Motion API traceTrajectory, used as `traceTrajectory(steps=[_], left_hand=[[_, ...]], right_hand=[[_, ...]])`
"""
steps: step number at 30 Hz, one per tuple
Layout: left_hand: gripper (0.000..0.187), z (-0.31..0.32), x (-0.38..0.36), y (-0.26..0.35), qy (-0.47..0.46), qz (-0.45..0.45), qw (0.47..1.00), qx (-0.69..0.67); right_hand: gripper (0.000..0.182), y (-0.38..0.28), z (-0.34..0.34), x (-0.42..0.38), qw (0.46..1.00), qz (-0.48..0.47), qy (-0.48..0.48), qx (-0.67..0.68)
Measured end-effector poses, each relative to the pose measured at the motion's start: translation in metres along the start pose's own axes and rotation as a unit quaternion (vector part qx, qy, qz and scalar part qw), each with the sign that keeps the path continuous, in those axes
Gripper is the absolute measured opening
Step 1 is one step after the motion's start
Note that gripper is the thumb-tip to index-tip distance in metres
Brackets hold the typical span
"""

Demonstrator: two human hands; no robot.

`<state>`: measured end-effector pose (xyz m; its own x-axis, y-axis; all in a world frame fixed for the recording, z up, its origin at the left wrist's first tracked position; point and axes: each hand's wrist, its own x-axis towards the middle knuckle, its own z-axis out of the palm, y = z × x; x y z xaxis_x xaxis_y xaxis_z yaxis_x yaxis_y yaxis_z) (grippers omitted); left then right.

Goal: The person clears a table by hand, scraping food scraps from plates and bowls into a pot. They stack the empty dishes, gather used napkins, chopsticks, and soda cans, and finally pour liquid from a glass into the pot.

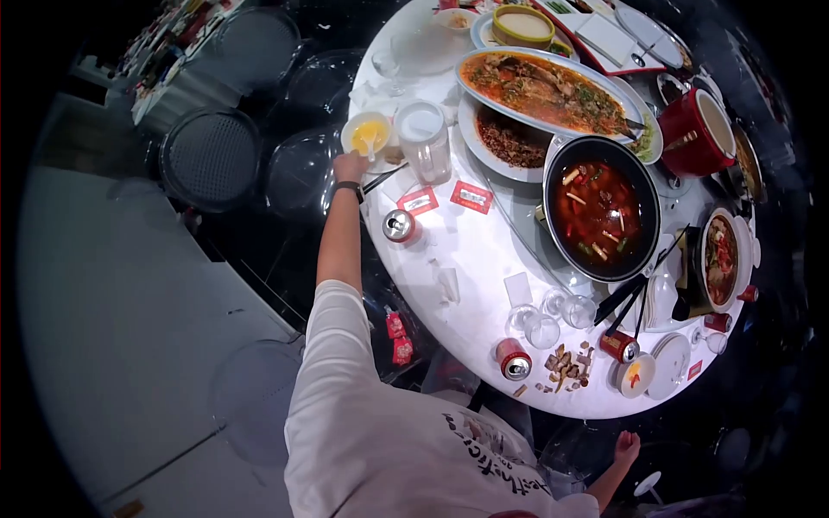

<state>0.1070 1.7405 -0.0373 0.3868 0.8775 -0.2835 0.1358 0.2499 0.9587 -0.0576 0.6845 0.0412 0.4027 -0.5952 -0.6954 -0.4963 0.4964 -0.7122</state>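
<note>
My left hand (350, 167) reaches to the left edge of the table, closed at the near rim of a white bowl (386, 129) of yellow soup. A white spoon (371, 148) stands in the soup. The fingertips are partly hidden by the back of the hand. Beside the bowl are a small plate (386, 167) with scraps and a pair of dark chopsticks (385, 177). A clear plastic jug (423, 147) with a pale lid stands just right of them. Low on the right, away from the table, my right hand (629, 446) is loosely curled with nothing visible in it.
The round table (414, 285) carries a fish platter (544, 91), a black pot (602, 207) of red broth and a red pot (699, 134). Nearer are an open can (399, 226), another can (514, 358), glasses (542, 331) and bone scraps (567, 367). Chairs (209, 158) stand left.
</note>
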Motion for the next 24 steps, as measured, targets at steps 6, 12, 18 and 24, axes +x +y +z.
traceTrajectory(steps=[6, 12, 18, 24], left_hand=[[0.012, -0.006, 0.011, 0.005, -0.009, -0.065, 0.995, -0.081], [0.016, -0.062, -0.049, 0.075, -0.18, -0.078, 0.974, -0.112], [0.025, -0.103, -0.183, 0.144, -0.236, -0.124, 0.957, -0.117], [0.039, -0.08, -0.32, 0.141, -0.347, -0.145, 0.915, -0.145]], right_hand=[[0.025, 0.017, -0.023, -0.046, 0.996, -0.053, 0.012, 0.072], [0.018, 0.016, 0.029, -0.1, 0.984, -0.175, 0.006, 0.015], [0.014, 0.025, 0.194, -0.228, 0.923, -0.314, -0.165, -0.151], [0.019, 0.074, 0.329, -0.377, 0.725, -0.194, -0.601, -0.273]])
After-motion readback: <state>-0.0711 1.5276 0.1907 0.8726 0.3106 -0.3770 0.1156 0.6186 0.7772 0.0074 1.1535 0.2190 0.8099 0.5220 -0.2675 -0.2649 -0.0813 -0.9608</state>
